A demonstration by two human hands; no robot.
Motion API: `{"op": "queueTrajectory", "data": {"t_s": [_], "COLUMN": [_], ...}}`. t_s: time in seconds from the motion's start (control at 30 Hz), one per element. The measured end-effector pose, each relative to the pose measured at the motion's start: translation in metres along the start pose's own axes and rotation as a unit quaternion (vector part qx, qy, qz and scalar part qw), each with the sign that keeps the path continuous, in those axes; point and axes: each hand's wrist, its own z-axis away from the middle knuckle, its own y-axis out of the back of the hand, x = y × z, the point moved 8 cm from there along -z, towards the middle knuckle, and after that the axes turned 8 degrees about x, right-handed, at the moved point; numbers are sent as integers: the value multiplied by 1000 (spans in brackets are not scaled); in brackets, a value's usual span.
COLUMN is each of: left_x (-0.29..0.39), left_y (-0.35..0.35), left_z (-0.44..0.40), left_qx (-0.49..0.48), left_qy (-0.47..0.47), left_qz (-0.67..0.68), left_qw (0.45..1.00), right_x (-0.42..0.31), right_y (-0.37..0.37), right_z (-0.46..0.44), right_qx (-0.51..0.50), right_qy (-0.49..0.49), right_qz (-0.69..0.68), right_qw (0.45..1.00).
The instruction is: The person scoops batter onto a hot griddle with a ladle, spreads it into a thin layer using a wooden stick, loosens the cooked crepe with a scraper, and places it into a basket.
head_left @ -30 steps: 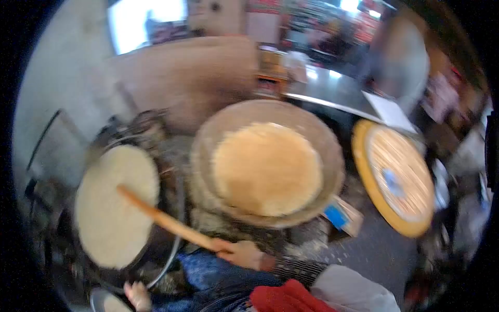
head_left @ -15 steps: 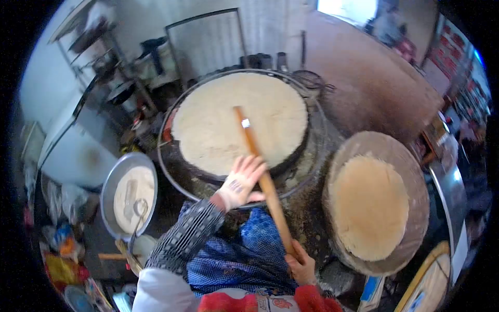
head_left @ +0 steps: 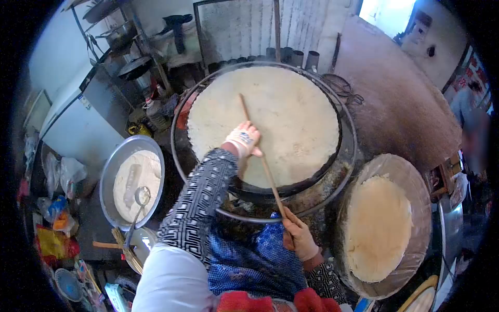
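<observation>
A long thin wooden stick [head_left: 269, 174] lies slantwise over a large round pale flatbread [head_left: 291, 125] on a dark round griddle [head_left: 254, 194]. My left hand [head_left: 243, 139], in a whitish fingerless covering, rests on the stick's middle, over the bread, its fingers bent round the wood and the thumb out to the side. My right hand [head_left: 300, 236] is wrapped round the stick's near end, just outside the metal ring [head_left: 355, 156] around the griddle. The stick's far tip touches or hovers just over the bread; which one, I cannot tell.
At the left stands a metal basin [head_left: 108, 182] of pale batter with a ladle [head_left: 141, 196]. A lined basket [head_left: 416, 244] with round flatbread stands at the right. Behind are a brown board [head_left: 390, 88] and a shelf with pans [head_left: 120, 37]. A person [head_left: 468, 109] is at the far right.
The view has swung left from the basket toward the griddle. My left hand, earlier spread near the basin, has come onto the stick and closed. The stick now shows its narrow side.
</observation>
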Motion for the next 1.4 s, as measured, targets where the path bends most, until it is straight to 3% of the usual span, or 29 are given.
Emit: {"op": "queueTrajectory", "data": {"t_s": [0.1, 0.17, 0.27, 0.33, 0.4, 0.43, 0.47, 0.5, 0.53, 0.57, 0.6, 0.63, 0.73, 0.83, 0.87, 0.9, 0.97, 1.0, 1.07, 1.1, 1.13, 1.17, 1.2, 1.23, 1.27, 1.3, 1.33, 1.37, 1.4], "left_x": [-44, -49, -36, 1, 61, 91, 126, 156, 185, 209, 229, 242, 241, 228, 223, 235, 224, 231, 225, 226, 226, 225, 229, 224, 218, 210, 207, 202, 201], "left_y": [3, 18, 30, 51, 72, 68, 51, 32, 9, -15, -40, -59, -81, -96, -84, -130, -104, -107, -116, -117, -111, -107, -105, -104, -103, -104, -106, -104, -104], "left_z": [63, 121, 202, 255, 297, 314, 324, 334, 334, 334, 337, 340, 353, 353, 358, 342, 358, 362, 356, 357, 369, 381, 386, 399, 408, 412, 410, 406, 404], "left_qx": [37, 74, 147, 226, 288, 308, 294, 283, 234, 187, 151, 116, 29, 86, 191, 4, 190, 287, 119, 84, 77, 70, 47, 28, 10, -3, -12, -11, -11], "left_qy": [34, 54, 69, 80, 124, 157, 165, 178, 177, 173, 159, 141, 145, 218, 209, 179, 159, 107, 166, 162, 162, 166, 164, 184, 210, 241, 269, 298, 320], "left_qz": [-13, 19, 46, 115, 214, 269, 305, 340, 381, 422, 446, 471, 523, 527, 541, 518, 514, 413, 575, 602, 612, 622, 636, 648, 661, 677, 694, 709, 719], "left_qw": [999, 996, 986, 964, 925, 899, 891, 879, 877, 870, 868, 863, 840, 817, 792, 837, 821, 858, 792, 778, 770, 762, 753, 739, 721, 696, 668, 639, 617], "right_x": [24, 37, 31, 53, 16, 3, -9, -30, -37, -43, -40, -32, 5, 40, 50, 55, 39, 33, 23, 16, 17, 34, 41, 35, 62, 59, 82, 100, 98], "right_y": [-18, -28, -28, 20, 40, 72, 101, 114, 138, 143, 135, 117, 30, -49, -68, -88, -130, -140, -173, -196, -217, -234, -258, -293, -315, -326, -337, -326, -297], "right_z": [-16, -11, 35, 39, 51, 51, 44, 42, 30, 21, 15, 17, 39, 89, 101, 115, 132, 134, 144, 153, 158, 151, 162, 183, 192, 218, 221, 226, 221], "right_qx": [-14, 18, 9, 50, 78, 140, 187, 248, 271, 270, 266, 254, 73, -133, -180, -223, -260, -280, -304, -317, -323, -352, -387, -470, -512, -535, -521, -544, -479], "right_qy": [121, 261, 253, 302, 235, 271, 292, 381, 360, 283, 209, 165, 174, 129, 110, 89, 104, 138, 159, 272, 306, 118, 81, 246, 177, 125, 352, 261, 308], "right_qz": [170, 336, 514, 555, 694, 642, 642, 622, 566, 438, 305, 236, 307, 460, 472, 481, 594, 620, 675, 722, 713, 715, 659, 480, 534, 526, 351, 421, 438], "right_qw": [978, 905, 820, 774, 676, 704, 684, 638, 691, 809, 890, 923, 933, 869, 856, 843, 754, 719, 653, 551, 542, 592, 640, 698, 649, 649, 694, 677, 696]}}
